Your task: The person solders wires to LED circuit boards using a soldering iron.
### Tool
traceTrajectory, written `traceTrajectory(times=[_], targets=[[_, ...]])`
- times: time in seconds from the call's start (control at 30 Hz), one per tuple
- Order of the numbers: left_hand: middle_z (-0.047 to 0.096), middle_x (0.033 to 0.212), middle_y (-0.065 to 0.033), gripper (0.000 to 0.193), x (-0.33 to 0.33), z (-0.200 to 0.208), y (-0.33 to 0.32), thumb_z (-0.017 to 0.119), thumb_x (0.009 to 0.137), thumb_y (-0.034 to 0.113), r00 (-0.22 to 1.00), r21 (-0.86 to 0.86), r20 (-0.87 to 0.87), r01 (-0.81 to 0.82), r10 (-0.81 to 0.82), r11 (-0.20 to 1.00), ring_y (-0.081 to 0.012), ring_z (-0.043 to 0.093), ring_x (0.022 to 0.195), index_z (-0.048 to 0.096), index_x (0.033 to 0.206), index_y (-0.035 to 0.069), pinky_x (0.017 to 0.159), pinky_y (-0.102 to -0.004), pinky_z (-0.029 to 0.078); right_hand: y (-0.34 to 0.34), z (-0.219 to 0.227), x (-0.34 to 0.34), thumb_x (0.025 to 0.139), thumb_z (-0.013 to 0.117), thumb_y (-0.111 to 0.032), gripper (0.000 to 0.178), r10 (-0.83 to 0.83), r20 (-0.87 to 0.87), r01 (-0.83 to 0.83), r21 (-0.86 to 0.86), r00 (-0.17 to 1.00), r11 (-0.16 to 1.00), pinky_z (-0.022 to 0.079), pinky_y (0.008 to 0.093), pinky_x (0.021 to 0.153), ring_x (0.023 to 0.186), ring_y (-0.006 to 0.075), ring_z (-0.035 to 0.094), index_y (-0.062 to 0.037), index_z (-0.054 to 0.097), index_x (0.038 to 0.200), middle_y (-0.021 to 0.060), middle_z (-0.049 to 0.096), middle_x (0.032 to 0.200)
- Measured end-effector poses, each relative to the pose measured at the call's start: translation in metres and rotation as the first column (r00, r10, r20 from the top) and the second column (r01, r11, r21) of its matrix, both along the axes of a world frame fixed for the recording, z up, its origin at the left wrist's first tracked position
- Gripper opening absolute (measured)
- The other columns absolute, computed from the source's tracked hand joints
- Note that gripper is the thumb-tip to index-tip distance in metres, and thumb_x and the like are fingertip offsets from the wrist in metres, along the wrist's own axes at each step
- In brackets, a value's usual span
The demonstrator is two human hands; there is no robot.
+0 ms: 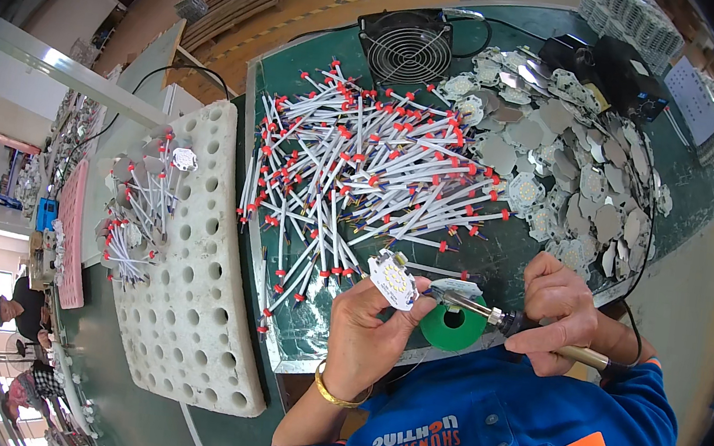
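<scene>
Head view showed the left hand pinching a small round light board by its rim above the green mat. Right hand gripped a soldering iron, tip at the board. The board looked light, stiff and fragile; edges seemed the safest hold.

Green solder spool half hidden behind soldering iron; iron handle buried in right hand.
</scene>
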State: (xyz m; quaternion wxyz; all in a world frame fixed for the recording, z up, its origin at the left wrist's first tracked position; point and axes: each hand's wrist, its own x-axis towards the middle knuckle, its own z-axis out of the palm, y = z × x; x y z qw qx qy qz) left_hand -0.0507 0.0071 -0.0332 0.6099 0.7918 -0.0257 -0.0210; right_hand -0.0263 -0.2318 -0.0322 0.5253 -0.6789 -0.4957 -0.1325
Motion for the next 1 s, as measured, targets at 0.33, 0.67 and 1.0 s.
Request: traceTrajectory(times=[0.33,0.67,1.0], targets=[[0.065,0.078,-0.0094,0.018,0.003,-0.001,-0.001,0.072,0.074,0.011,0.999,-0.05,-0.052,0.003,-0.005,0.999,-0.0137,0.06,0.069,0.067,0.089,0.001,0.062,-0.0257,0.046,0.0,-0.003,0.002,0.057,0.053,-0.005,0.032,-0.042,0.023,0.043,-0.036,0.999,0.998,0.034,0.0308,0.057,0.046,0.0158,0.037,-0.0155,0.066,0.084,-0.0012,0.037,0.058],[0.065,0.082,-0.006,0.017,0.01,-0.01,0.001,0.07,0.077,0.008,0.989,-0.185,-0.144,-0.001,-0.026,0.983,-0.0087,0.058,0.072,0.066,0.093,0.001,0.065,-0.0231,0.047,0.015,0.001,0.017,0.055,0.058,0.004,0.033,-0.205,0.038,0.205,-0.001,0.978,0.979,0.037,0.031,0.051,0.047,0.0185,0.043,-0.0066,0.064,0.085,0.0014,0.042,0.057],[0.065,0.08,-0.0034,0.02,0.02,-0.006,0.004,0.07,0.077,0.007,0.941,-0.455,-0.262,0.075,-0.214,0.887,-0.0074,0.057,0.072,0.065,0.096,0.0,0.067,-0.022,0.047,0.033,-0.004,0.018,0.066,0.073,-0.003,0.027,-0.255,-0.12,0.251,-0.044,0.96,0.967,0.045,0.0309,0.05,0.06,0.0235,0.057,-0.0057,0.061,0.091,0.0089,0.057,0.073]])
